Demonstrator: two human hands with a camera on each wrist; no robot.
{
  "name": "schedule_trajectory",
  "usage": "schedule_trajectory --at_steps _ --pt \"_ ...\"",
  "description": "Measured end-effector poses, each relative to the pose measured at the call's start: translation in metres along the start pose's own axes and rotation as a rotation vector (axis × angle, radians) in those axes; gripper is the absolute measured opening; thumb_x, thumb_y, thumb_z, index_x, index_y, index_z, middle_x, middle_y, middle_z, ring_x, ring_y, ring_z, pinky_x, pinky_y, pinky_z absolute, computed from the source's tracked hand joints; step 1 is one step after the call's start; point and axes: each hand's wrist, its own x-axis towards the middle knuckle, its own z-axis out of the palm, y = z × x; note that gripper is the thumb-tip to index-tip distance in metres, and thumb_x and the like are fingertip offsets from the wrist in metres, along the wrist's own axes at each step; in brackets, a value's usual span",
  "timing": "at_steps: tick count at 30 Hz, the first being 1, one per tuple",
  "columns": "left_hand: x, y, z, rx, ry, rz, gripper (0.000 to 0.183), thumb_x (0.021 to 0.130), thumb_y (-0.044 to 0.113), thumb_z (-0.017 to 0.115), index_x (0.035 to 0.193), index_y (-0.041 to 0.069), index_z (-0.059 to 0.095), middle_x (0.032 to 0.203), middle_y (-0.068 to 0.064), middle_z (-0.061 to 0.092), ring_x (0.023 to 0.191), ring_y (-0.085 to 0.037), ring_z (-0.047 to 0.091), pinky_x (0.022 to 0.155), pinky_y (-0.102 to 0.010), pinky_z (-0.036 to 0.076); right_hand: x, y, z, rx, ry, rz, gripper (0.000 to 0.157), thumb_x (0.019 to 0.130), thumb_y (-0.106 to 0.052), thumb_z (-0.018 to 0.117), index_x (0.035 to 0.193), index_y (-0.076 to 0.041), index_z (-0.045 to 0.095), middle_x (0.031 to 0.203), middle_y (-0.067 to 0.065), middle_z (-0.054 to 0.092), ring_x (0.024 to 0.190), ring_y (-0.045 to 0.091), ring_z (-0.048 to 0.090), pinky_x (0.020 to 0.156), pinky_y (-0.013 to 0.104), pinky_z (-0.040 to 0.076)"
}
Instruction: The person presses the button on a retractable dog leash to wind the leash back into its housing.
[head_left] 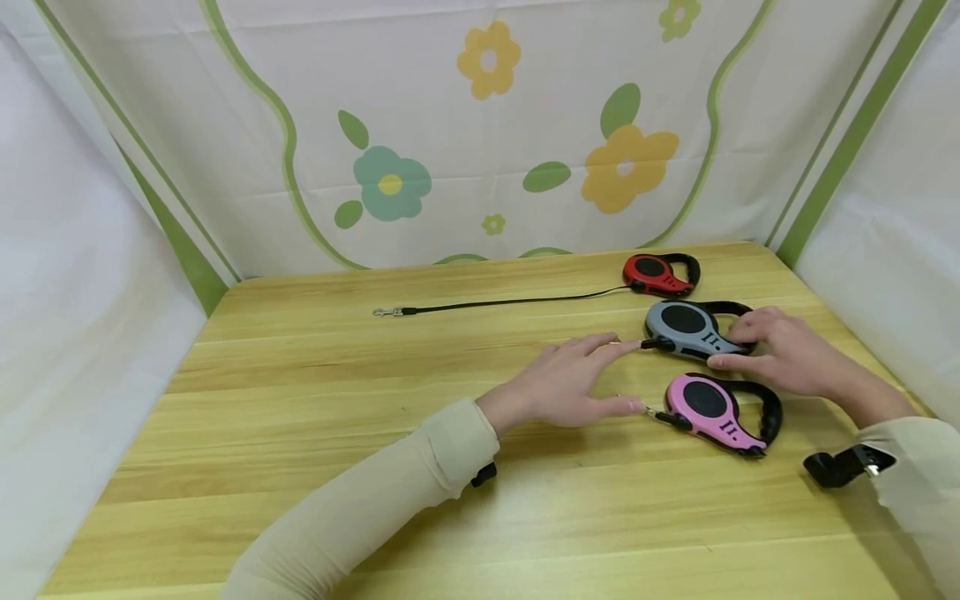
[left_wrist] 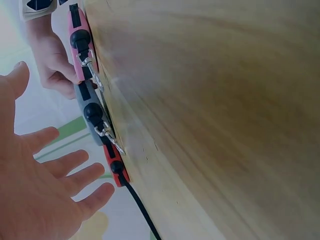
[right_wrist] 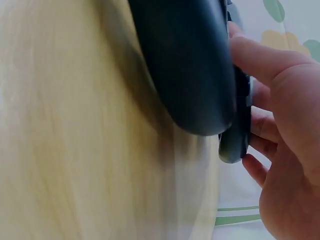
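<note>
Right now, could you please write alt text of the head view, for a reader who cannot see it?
A person's right hand grips a grey retractable leash on a wooden table; the open left hand is near its front end. A pink leash lies nearer, a red leash farther, its black cord stretched leftward.

head view bright, clear; right wrist view soft, blurred shadow across tabletop [right_wrist: 60, 150].

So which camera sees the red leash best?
The head view: it shows the red leash whole, with its cord stretched out to the clip. The left wrist view shows it edge-on, with only part of the cord. I can't see it in the right wrist view.
</note>
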Motion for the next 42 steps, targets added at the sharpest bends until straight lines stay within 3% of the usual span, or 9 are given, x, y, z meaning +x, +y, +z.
schedule_trajectory --at_steps 6,9,12,17,21,26,29,35,42 --pt "-0.004 -0.004 -0.002 -0.018 0.009 -0.019 0.081 0.101 0.073 0.052 0.169 0.038 0.026 0.177 0.001 0.027 0.163 -0.025 0.031 0.128 -0.06 0.032 0.002 0.001 -0.001 -0.003 -0.022 0.052 0.041 0.084 -0.038 0.09 0.107 -0.004 0.083 0.117 0.021 0.074 0.114 0.043 0.063 0.095 0.064 0.049" --pt "-0.01 -0.012 -0.006 -0.056 0.03 -0.037 0.08 0.102 0.071 0.053 0.169 0.037 0.026 0.177 -0.001 0.027 0.163 -0.027 0.031 0.129 -0.06 0.031 0.005 0.001 -0.007 0.02 0.026 0.081 0.029 0.085 -0.037 0.09 0.099 -0.013 0.084 0.114 0.017 0.075 0.114 0.041 0.063 0.093 0.063 0.049" --pt "-0.019 -0.021 -0.014 -0.108 0.06 -0.064 0.079 0.103 0.068 0.053 0.169 0.036 0.026 0.177 -0.002 0.027 0.163 -0.029 0.03 0.13 -0.06 0.029 0.008 0.0 -0.016 0.057 0.085 0.121 0.024 0.088 -0.036 0.088 0.099 -0.015 0.082 0.117 0.018 0.074 0.118 0.043 0.06 0.096 0.065 0.046" --pt "-0.035 -0.044 -0.026 -0.215 0.148 -0.114 0.077 0.104 0.06 0.059 0.168 0.028 0.032 0.175 -0.004 0.032 0.162 -0.031 0.03 0.129 -0.063 0.027 0.016 -0.008 -0.028 0.116 0.118 0.175 0.034 0.094 -0.039 0.082 0.113 -0.011 0.079 0.124 0.02 0.072 0.125 0.041 0.056 0.101 0.065 0.04" --pt "-0.049 -0.067 -0.036 -0.312 0.233 -0.152 0.073 0.104 0.054 0.062 0.166 0.025 0.036 0.173 -0.005 0.036 0.161 -0.03 0.032 0.13 -0.059 0.028 0.024 -0.018 -0.034 0.159 0.099 0.206 0.043 0.097 -0.045 0.077 0.125 -0.013 0.075 0.13 0.019 0.07 0.129 0.041 0.054 0.105 0.066 0.039" --pt "-0.066 -0.1 -0.049 -0.369 0.326 -0.208 0.067 0.105 0.05 0.064 0.163 0.023 0.043 0.169 -0.003 0.044 0.158 -0.03 0.039 0.128 -0.056 0.034 0.04 -0.023 -0.034 0.195 0.102 0.212 0.048 0.099 -0.048 0.074 0.133 -0.014 0.071 0.133 0.017 0.068 0.125 0.031 0.052 0.104 0.049 0.038" --pt "-0.077 -0.119 -0.058 -0.388 0.36 -0.257 0.064 0.105 0.051 0.064 0.161 0.025 0.047 0.166 0.0 0.047 0.155 -0.03 0.043 0.124 -0.058 0.039 0.052 -0.024 -0.035 0.219 0.096 0.209 0.051 0.099 -0.048 0.074 0.136 -0.013 0.07 0.136 0.017 0.067 0.124 0.028 0.051 0.103 0.044 0.037" --pt "-0.094 -0.147 -0.074 -0.426 0.399 -0.386 0.061 0.104 0.049 0.066 0.159 0.029 0.049 0.166 -0.001 0.048 0.153 -0.031 0.045 0.122 -0.06 0.04 0.075 -0.023 -0.038 0.241 0.011 0.235 0.065 0.1 -0.054 0.07 0.145 -0.009 0.062 0.147 0.025 0.06 0.138 0.043 0.049 0.113 0.061 0.037" --pt "-0.103 -0.173 -0.086 -0.457 0.428 -0.468 0.057 0.104 0.04 0.069 0.156 0.023 0.053 0.164 -0.008 0.05 0.154 -0.035 0.043 0.122 -0.058 0.042 0.093 -0.016 -0.036 0.239 -0.058 0.298 0.077 0.097 -0.063 0.069 0.151 -0.009 0.055 0.154 0.024 0.055 0.144 0.049 0.042 0.113 0.068 0.036"
